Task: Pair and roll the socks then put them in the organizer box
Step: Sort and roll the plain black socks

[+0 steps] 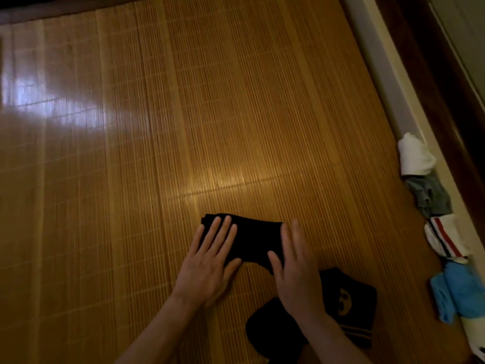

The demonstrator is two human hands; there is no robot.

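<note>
- Both bare forearms come up from the bottom edge and angle toward each other, with the wrists low over the bamboo mat (pixel 183 127).
- The left hand (pixel 207 269) lies palm down, fingers straight and slightly spread. Its fingertips rest on the left part of the black socks (pixel 254 237), and it grasps nothing.
- The right hand (pixel 296 274) is also flat and released, its straight fingers lying over the right end of the same socks and its thumb at their lower edge. It is a little blurred, so how hard it presses cannot be told.
- The black socks lie flat on the mat between and under the two hands. They look layered, but the dark cloth hides the edges.
- A second black sock with a pale emblem (pixel 351 298) and striped cuff lies on the mat, partly under the right wrist and forearm.
- Along the mat's right edge is a row of sock bundles, each touching the next: a white bundle (pixel 416 156), a grey bundle (pixel 430 197), a white bundle with red and dark stripes (pixel 446 237) and a blue bundle (pixel 456 290).
- Whether that row sits inside a container cannot be told.
</note>
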